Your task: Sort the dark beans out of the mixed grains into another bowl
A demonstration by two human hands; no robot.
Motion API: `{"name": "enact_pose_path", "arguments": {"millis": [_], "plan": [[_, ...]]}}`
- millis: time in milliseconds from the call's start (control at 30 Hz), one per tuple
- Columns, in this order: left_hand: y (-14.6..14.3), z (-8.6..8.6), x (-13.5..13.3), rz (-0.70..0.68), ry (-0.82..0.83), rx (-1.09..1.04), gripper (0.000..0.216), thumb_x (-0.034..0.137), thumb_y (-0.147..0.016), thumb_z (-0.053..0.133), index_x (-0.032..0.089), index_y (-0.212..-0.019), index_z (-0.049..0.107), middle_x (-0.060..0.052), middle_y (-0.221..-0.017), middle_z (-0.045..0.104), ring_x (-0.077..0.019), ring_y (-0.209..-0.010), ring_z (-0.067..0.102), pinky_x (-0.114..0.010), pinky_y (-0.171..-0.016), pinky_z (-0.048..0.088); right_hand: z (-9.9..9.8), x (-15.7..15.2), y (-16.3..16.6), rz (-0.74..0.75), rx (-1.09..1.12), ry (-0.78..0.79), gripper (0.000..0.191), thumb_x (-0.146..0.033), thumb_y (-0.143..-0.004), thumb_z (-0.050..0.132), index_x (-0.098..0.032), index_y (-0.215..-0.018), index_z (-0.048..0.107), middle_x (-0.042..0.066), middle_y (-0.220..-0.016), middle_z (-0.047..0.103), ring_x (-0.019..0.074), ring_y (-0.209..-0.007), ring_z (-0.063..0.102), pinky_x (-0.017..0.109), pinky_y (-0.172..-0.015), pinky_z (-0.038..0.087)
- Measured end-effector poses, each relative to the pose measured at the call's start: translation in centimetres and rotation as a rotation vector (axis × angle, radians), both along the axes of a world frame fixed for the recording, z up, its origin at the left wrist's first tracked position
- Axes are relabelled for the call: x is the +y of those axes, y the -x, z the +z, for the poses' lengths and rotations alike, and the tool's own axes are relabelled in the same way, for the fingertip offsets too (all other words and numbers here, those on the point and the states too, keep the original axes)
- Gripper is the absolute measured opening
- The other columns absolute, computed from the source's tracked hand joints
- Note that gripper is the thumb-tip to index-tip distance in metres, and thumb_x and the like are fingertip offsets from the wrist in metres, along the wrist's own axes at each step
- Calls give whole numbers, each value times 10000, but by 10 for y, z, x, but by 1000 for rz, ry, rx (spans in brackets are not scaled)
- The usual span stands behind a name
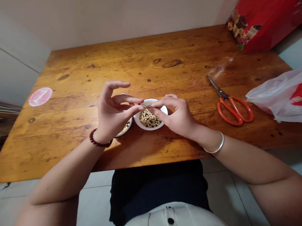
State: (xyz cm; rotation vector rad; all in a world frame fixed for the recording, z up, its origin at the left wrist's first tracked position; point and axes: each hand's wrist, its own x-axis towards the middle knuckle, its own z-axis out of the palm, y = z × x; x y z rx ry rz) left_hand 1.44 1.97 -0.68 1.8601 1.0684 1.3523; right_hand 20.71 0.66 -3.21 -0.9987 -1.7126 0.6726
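My left hand [115,107] is above the bowls, thumb and forefinger pinched on a tiny dark piece that looks like a bead [140,104]. The other fingers of that hand are raised and curved. From the pinch a thin thread or wire [144,105] runs to my right hand [175,113], whose thumb and forefinger are closed on its other end. Below the fingertips is a white bowl [150,128] holding many small round cream and dark beads [149,119]. A second bowl [129,126] with similar pieces is mostly hidden behind my left hand.
Scissors with orange handles [234,110] lie on the wooden table [91,78] to the right. Beyond them are a translucent plastic bag [276,90] and a red box or bag [271,25]. A round pink label marked 1 [40,96] is at the left.
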Motion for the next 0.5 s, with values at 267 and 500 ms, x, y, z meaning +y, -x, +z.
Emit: {"name": "enact_pose_path", "arguments": {"millis": [267,500], "plan": [[3,-2,1,-22,-32,77,573,487,-708,825,266,-1127,503,-2,-839,740,-193,-808,757,-252,-581,622,1,0,0,5,-20,-4,54,-282,-851,721,-272,-832,771,-16,-899,797,175,-789,720,393,-977,391],[10,2,2,-127,-7,203,705,461,-684,847,266,-1263,496,-52,-966,733,-198,-875,740,-240,-569,594,1,2,0,43,3,34,74,-299,-856,717,-261,-836,777,-5,-888,796,179,-808,723,385,-942,438]]}}
